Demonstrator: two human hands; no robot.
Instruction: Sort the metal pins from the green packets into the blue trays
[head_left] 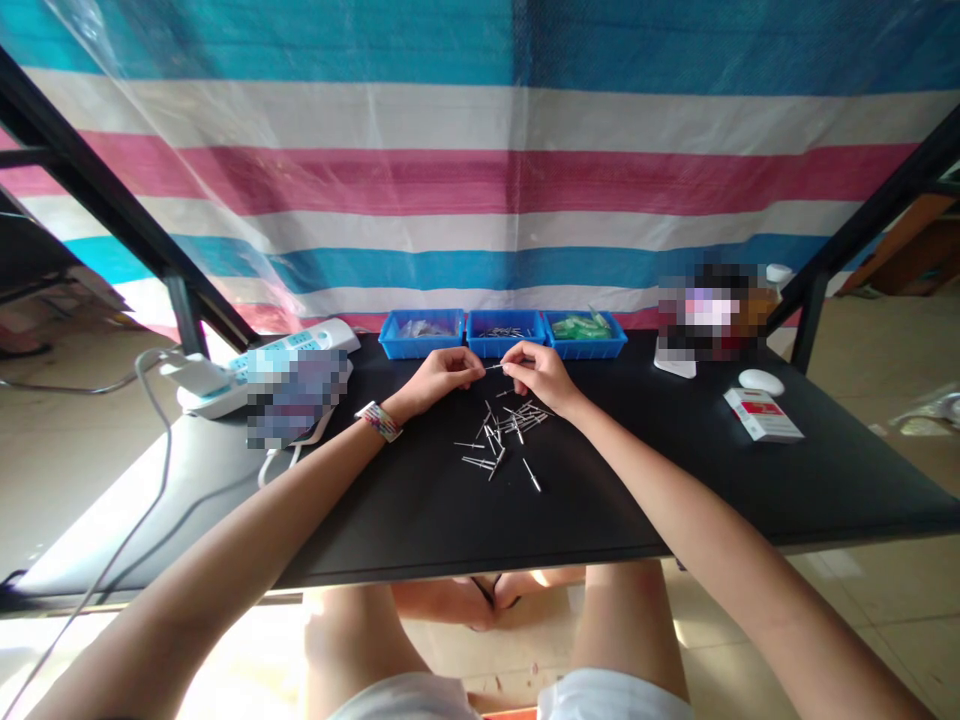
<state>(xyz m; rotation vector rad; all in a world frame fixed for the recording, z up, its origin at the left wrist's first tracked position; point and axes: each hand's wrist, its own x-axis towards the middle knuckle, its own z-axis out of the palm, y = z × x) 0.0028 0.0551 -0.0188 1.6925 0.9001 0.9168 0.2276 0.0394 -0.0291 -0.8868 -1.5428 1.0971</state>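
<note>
The left hand (447, 378) and the right hand (543, 372), near the centre of the frame, are both pinched closed, thumb against fingers, at opposite ends of a thin metal pin (492, 367). The pin lies right of the left hand and left of the right hand, its long axis running nearly level across the picture; both hands are about equally near, and its tips are hidden by the fingers. Just below, a loose pile of metal pins (525, 416) points every way, slim bright shafts, some with thicker sleeves, nearer the right hand than the left. They lie on a smooth, dull black tabletop (420, 520). Just above the hands stand three boxy, glossy blue trays (504, 349) in a row, the middle one holding similar metal pieces. A woven, wrinkled striped sheet (450, 180) fills the upper frame.
</note>
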